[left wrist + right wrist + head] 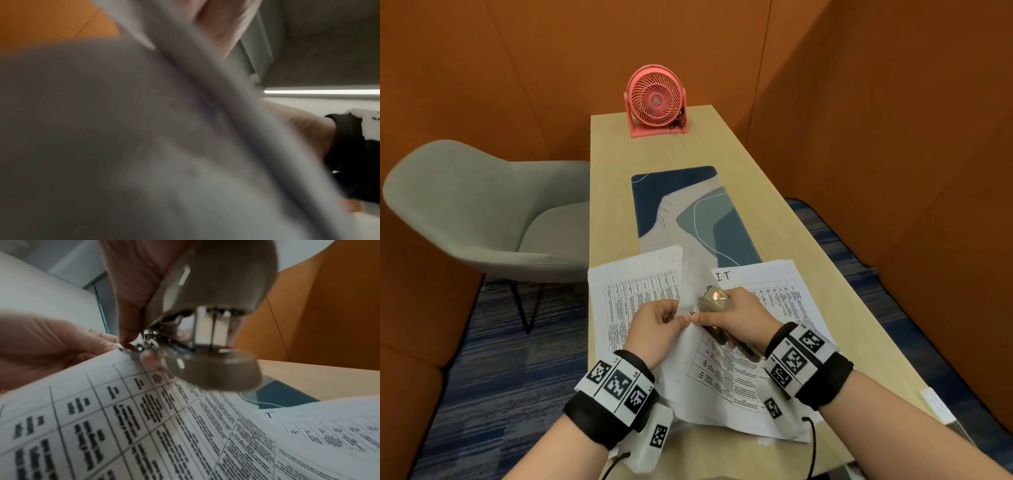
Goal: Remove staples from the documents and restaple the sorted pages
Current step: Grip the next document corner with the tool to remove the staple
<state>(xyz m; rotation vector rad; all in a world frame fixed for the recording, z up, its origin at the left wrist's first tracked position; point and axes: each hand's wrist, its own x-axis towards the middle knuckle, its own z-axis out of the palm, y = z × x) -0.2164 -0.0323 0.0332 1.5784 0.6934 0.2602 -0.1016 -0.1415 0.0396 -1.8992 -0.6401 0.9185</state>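
Held document: a printed sheaf of table pages, lifted off the table at its near end, top corner raised between both hands, lower part trailing toward the near table edge. The right wrist view shows its corner meeting the metal tip at the stapler's rear end.

Stapler: tan, held above the held document's top corner. In the right wrist view its two halves stand apart, with metal rods showing between them.

Right hand: fingers curled round the stapler, thumb tip at the held document's corner.

Left hand: thumb and forefinger pinching the held document's corner, touching the right thumb tip. The left wrist view is blurred grey paper at close range; nothing finer can be told there.

Left stack: printed pages lying flat to the left of the held document, partly under the left hand.

Right stack: printed pages to the right of the held document, top sheet handwritten "I.T", partly under the right hand.

Desk mat: blue and grey pattern, beyond the held document, its near end under the stacks.

Fan: pink, at the table's far end, well beyond the held document.

Chair: grey, on the floor left of the table.
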